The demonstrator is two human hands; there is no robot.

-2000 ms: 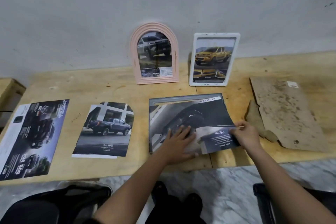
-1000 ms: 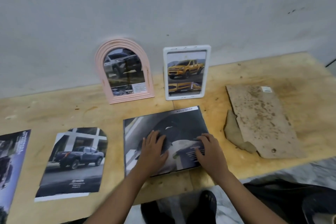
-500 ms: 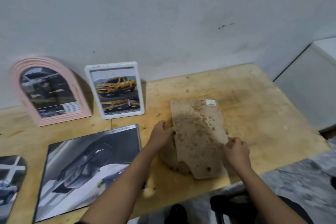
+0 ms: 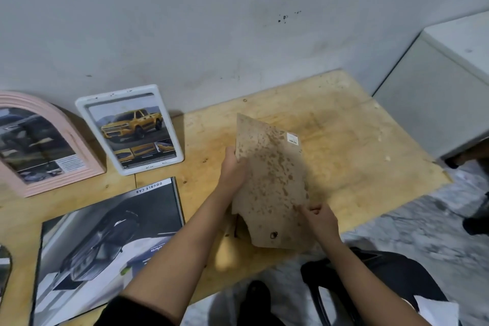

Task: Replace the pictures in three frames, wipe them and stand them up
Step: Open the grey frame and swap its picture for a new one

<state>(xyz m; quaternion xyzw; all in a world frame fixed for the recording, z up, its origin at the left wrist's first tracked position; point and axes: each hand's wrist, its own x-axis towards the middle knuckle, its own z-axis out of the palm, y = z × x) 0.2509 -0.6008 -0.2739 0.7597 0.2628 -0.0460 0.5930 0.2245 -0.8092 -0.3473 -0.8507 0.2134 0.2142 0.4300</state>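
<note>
Near the centre of the frame both hands hold a stained brown backing board [image 4: 270, 182], tilted up off the wooden table [image 4: 352, 156] with its far corner raised. The left hand [image 4: 234, 169] grips the board's left edge, fingers curled behind it and the thumb on the front; the right hand [image 4: 318, 218] pinches the lower right edge between thumb and fingers. A small white label [image 4: 292, 138] sits near the board's upper right corner, and a small hole shows near its bottom edge. At the middle left, a white rectangular frame [image 4: 129, 130] stands leaning against the grey wall [image 4: 211, 21]; it holds a picture of a yellow pickup truck. At the far left edge, a pink arched frame [image 4: 50, 143] also stands against the wall, holding a dark picture of a vehicle, partly cut off by the edge of the view. In the lower left a large frame [image 4: 105, 241] lies flat on the table with a dark vehicle print in it, the words "DOUBLE CAB" along its top edge. A pale grey cabinet [image 4: 436, 92] stands at the upper right, beside the table's end.
</note>
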